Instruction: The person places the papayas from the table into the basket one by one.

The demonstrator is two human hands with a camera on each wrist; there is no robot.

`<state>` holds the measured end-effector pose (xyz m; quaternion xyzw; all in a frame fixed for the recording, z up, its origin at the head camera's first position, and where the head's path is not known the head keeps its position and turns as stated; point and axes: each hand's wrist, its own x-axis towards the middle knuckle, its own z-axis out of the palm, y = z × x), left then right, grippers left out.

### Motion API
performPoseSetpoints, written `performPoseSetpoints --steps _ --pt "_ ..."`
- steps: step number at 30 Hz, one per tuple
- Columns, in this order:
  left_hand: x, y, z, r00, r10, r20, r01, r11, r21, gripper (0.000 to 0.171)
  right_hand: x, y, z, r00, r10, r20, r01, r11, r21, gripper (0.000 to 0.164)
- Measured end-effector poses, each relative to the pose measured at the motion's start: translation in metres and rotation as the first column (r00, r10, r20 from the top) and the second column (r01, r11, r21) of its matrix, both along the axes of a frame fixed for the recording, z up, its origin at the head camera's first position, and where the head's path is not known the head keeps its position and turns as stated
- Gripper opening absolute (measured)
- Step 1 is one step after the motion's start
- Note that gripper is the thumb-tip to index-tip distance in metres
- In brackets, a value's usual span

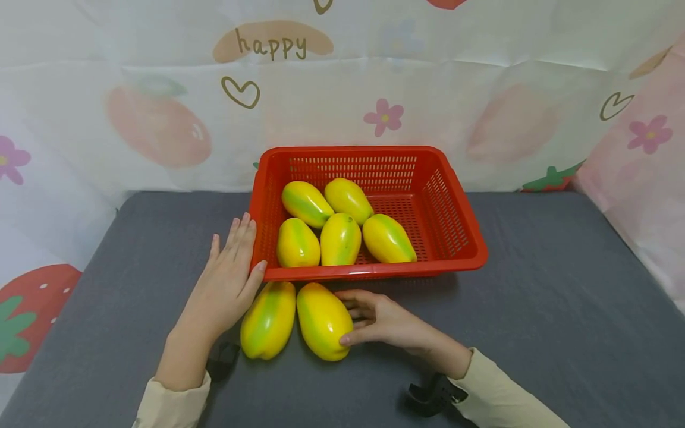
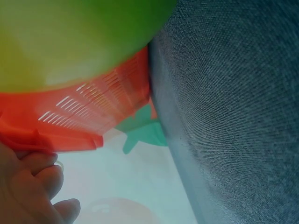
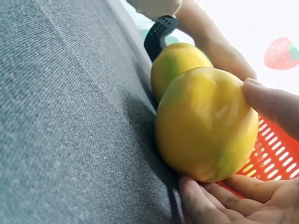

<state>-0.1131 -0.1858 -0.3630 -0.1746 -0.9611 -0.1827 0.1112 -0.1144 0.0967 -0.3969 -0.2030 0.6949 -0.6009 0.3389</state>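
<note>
My right hand (image 1: 377,321) grips the right one of two yellow-green papayas (image 1: 323,321) lying on the cloth before the basket. In the right wrist view, its thumb (image 3: 273,102) lies on one side of that papaya and the fingers curl beneath the other. The second papaya (image 1: 269,321) lies just to the left, under the thumb side of my left hand. My left hand (image 1: 227,279) rests along the left wall of the red basket (image 1: 369,271), fingers straight, thumb at the front left corner. Several papayas (image 1: 341,239) lie inside the basket, mostly on its left.
Grey cloth (image 1: 551,309) covers the table. A white printed curtain (image 1: 332,89) hangs right behind the basket. Black straps (image 1: 436,395) are worn at the wrists. The basket's right part shows bare mesh floor (image 1: 396,208).
</note>
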Motion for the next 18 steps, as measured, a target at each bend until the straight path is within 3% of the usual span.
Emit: performPoseSetpoints --steps 18 --pt "0.0 0.0 -0.001 1.0 -0.004 -0.009 0.004 1.0 0.003 0.068 -0.004 0.014 0.009 0.997 0.022 0.069 -0.019 0.999 -0.047 0.069"
